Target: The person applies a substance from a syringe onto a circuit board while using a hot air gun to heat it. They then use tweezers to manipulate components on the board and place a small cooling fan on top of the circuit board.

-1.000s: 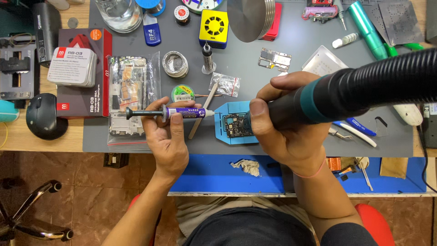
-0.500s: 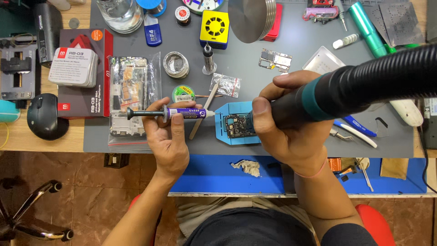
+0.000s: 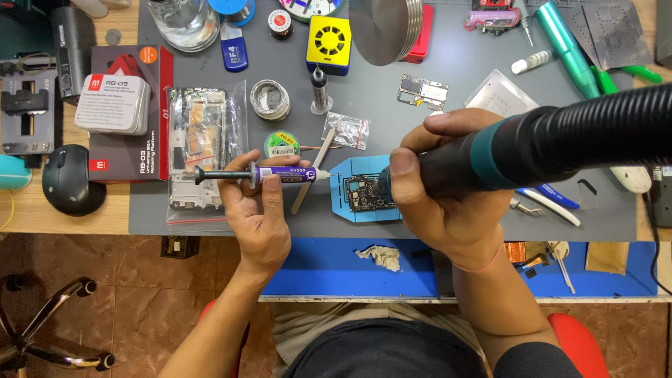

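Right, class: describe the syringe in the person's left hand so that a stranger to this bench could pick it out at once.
Start at the grey work mat covering the bench, then find the blue holder with a circuit board near its front edge. Just left of it, the left hand holds the syringe level, tip towards the board. Its purple label and long black plunger set it apart from the upright clear syringe further back.
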